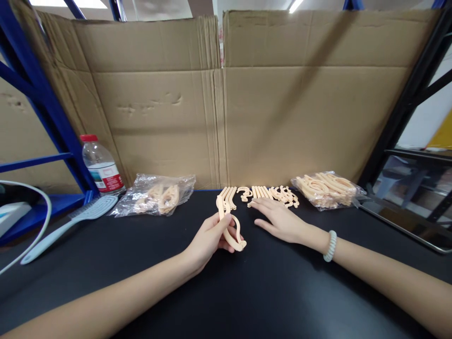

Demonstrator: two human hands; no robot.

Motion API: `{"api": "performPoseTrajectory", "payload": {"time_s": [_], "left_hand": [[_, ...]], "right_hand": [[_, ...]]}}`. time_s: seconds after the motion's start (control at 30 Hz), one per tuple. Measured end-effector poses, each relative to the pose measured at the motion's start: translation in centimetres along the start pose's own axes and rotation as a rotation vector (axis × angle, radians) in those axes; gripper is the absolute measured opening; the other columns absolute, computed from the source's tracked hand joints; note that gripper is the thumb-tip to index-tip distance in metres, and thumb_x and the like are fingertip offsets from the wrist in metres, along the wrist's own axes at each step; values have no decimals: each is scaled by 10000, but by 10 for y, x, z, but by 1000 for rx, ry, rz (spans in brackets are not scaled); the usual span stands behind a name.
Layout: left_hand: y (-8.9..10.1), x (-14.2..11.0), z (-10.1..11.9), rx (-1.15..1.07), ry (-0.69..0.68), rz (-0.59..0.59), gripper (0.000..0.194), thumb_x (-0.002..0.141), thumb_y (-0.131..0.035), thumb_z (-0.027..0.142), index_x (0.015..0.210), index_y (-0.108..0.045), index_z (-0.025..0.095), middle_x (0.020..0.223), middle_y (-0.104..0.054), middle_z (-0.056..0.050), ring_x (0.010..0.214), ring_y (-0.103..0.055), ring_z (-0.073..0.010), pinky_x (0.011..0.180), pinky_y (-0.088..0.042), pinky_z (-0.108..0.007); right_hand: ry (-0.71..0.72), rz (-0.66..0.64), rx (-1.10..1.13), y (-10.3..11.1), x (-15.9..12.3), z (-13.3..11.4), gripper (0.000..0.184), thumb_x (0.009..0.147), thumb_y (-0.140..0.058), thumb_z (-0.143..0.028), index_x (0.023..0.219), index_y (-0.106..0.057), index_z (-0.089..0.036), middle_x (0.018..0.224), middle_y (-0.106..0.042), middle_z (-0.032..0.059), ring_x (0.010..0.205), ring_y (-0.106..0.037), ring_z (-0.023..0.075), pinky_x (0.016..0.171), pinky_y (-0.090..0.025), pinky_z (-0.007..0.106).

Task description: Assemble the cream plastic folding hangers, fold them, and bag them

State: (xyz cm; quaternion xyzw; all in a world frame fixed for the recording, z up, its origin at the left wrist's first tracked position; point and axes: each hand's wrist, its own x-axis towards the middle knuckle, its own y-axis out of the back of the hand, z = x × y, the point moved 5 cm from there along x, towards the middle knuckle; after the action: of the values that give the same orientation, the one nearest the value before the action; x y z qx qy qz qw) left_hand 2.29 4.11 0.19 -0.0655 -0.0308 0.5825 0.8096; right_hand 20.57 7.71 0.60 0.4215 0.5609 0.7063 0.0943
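Note:
My left hand [213, 235] is closed around a curved beige plastic hanger piece [231, 240], held up above the black table. One straight arm of it points away from me and a bent loop curls toward me. My right hand [277, 219] lies flat with fingers apart, its fingertips at the near ends of a row of straight beige bars [260, 191]; whether it presses on one I cannot tell. Beyond my left hand are several bent beige arms [230, 195] side by side. Between the two groups lie beige hooks [244, 193], and right of the bars is a cluster of small curved pieces [286, 195].
A clear bag with beige pieces [165, 197] lies at left, and a fuller bag [328, 188] at right. Farther left are a bottle with a red cap [102, 165], a pale blue hairbrush [92, 212] and a white cable [47, 207]. Cardboard [282, 117] walls the back.

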Motion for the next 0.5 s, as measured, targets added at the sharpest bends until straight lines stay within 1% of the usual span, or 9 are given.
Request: {"api": "performPoseTrajectory", "payload": {"time_s": [0.03,0.1,0.17,0.23,0.3,0.37,0.43,0.5], "left_hand": [[0,0,0,0,0,1,296,870,-572,436,804,-504,156,612,-677,-61,538,-664,-160,445,-455,-186],[0,0,0,2,1,8,299,866,-577,439,802,-507,155,611,-678,-60,536,-666,-163,445,-456,-189],[0,0,0,7,3,9,302,864,-576,443,803,-509,155,613,-679,-60,533,-666,-162,444,-457,-188],[0,0,-1,17,-1,4,306,868,-568,449,804,-507,155,609,-677,-59,535,-664,-160,443,-459,-184],[0,1,-1,38,-8,-7,314,873,-556,460,814,-507,155,599,-671,-54,538,-664,-158,436,-455,-176],[-1,1,-1,76,-29,-21,331,868,-555,481,837,-511,155,593,-662,-44,526,-661,-155,420,-448,-169],[-2,0,0,125,-68,-35,357,851,-569,507,864,-518,154,616,-659,-32,497,-646,-142,408,-451,-169],[-3,-1,1,173,-116,-49,378,836,-576,529,882,-524,157,624,-641,-10,467,-623,-127,406,-462,-175]], "right_hand": [[12,-28,27,-2,0,-4,468,945,-456,-407,1343,-483,-162,1376,-511,150,1283,-452,276,1048,-386,479],[22,-94,53,-5,0,-8,524,955,-412,-455,1381,-449,-153,1423,-459,155,1333,-397,282,1082,-348,497],[17,-142,59,-7,0,-7,524,966,-378,-460,1377,-458,-145,1422,-461,156,1341,-387,283,1094,-331,505],[11,-146,54,-4,0,-6,496,969,-381,-437,1357,-479,-144,1402,-487,151,1331,-400,283,1096,-329,507],[19,-95,50,2,0,-10,455,963,-417,-390,1345,-484,-152,1390,-501,141,1316,-414,280,1088,-338,505],[54,15,73,13,0,-21,426,952,-449,-316,1346,-465,-156,1378,-509,135,1297,-429,263,1073,-361,490],[142,154,117,26,-2,-39,408,931,-459,-225,1333,-458,-154,1347,-532,133,1265,-453,241,1053,-387,467],[283,240,130,35,-7,-61,382,901,-463,-155,1282,-495,-163,1287,-576,122,1218,-483,233,1026,-407,456]]}}
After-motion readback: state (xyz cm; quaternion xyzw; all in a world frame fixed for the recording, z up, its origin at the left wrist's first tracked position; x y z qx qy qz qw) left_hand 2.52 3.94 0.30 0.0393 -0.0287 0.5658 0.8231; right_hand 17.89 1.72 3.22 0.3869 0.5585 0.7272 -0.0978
